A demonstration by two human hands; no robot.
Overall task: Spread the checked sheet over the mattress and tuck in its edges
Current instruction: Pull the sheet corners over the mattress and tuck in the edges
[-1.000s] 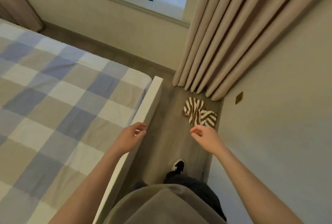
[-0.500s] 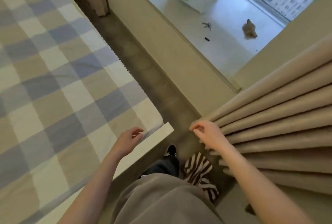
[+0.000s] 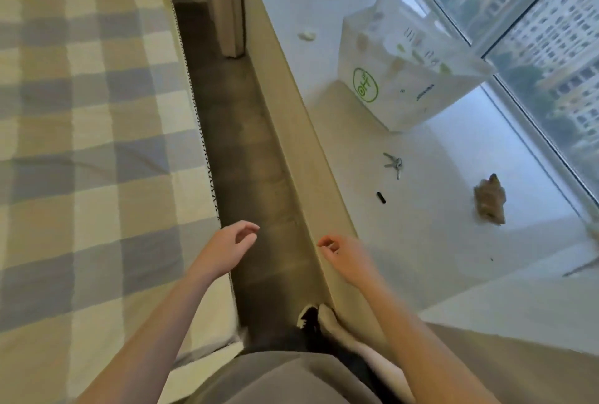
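Note:
The checked sheet (image 3: 90, 150), in beige, white and grey-blue squares, lies flat over the mattress and fills the left half of the view. Its right edge runs down the side of the bed with a zigzag trim showing. My left hand (image 3: 227, 249) hovers just past that edge, over the narrow floor strip, fingers loosely curled and holding nothing. My right hand (image 3: 345, 257) is raised over the low ledge beside the window sill, fingers loosely bent and empty. Neither hand touches the sheet.
A narrow dark floor strip (image 3: 256, 176) runs between the bed and the low wall. On the wide white window sill (image 3: 421, 257) stand a white paper bag (image 3: 405, 79), keys (image 3: 393, 164), a small black item (image 3: 381, 197) and a brown object (image 3: 489, 201). A curtain (image 3: 227, 1) hangs at the far end.
My view has swung left past the bed corner and curtain to look along the bed's side. Both hands stayed empty; the left hand moved off the bed frame corner.

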